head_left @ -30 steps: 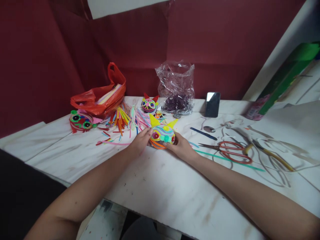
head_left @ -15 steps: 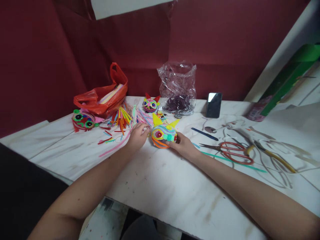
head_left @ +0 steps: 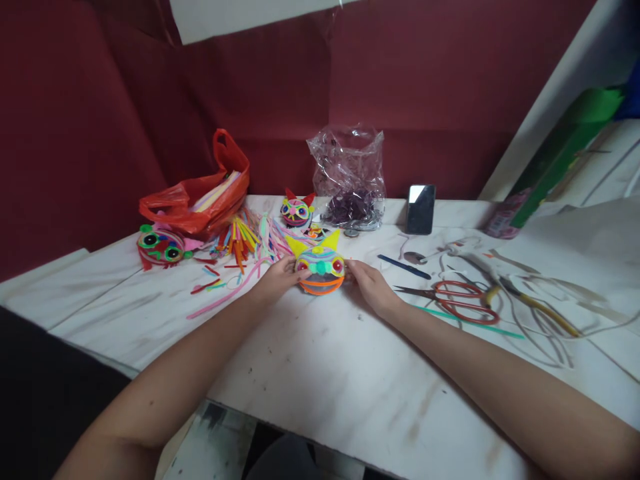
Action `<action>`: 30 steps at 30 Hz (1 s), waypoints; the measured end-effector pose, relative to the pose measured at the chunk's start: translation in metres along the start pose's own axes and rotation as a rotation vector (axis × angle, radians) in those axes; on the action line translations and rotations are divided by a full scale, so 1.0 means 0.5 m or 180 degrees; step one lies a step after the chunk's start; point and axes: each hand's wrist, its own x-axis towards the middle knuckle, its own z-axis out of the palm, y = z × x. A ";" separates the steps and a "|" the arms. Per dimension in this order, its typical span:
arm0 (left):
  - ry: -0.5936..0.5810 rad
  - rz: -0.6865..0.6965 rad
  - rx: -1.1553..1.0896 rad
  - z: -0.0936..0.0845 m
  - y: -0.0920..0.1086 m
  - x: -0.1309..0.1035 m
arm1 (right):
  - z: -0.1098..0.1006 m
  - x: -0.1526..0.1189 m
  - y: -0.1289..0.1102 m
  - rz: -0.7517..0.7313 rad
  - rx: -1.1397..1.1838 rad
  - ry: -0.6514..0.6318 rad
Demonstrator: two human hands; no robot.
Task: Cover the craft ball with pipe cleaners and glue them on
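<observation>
A small animal head made of pipe cleaners faces me, with yellow pointed ears, red eyes, a turquoise nose and an orange strip round its mouth. My left hand grips its left side, thumb at the front near one eye. At its right side is my right hand, fingers bent together against the edge by the other eye; the fingertips are partly hidden. Just behind stands a similar head with red ears. Pipe cleaner pieces in many colours lie to the left of the hands.
A red plastic bag stands behind a green-eyed head at the left. Farther back are a clear bag and an upright phone. Red-handled scissors, pliers, a dark blue stick and cables lie at the right.
The head has turned to face me squarely and both eyes now show. My left hand has come onto its left side; my right hand has shifted from its front to its right edge.
</observation>
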 end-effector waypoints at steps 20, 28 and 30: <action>0.0145 -0.0016 -0.0236 0.030 -0.019 -0.011 | 0.006 -0.009 -0.021 0.0353 -0.0099 -0.0192; 0.0280 -0.0106 0.0168 0.026 -0.014 -0.012 | 0.008 -0.010 -0.018 0.0384 -0.0171 -0.0179; 0.0223 -0.0054 0.0081 0.025 -0.019 -0.010 | 0.009 -0.010 -0.017 0.0374 -0.0177 -0.0164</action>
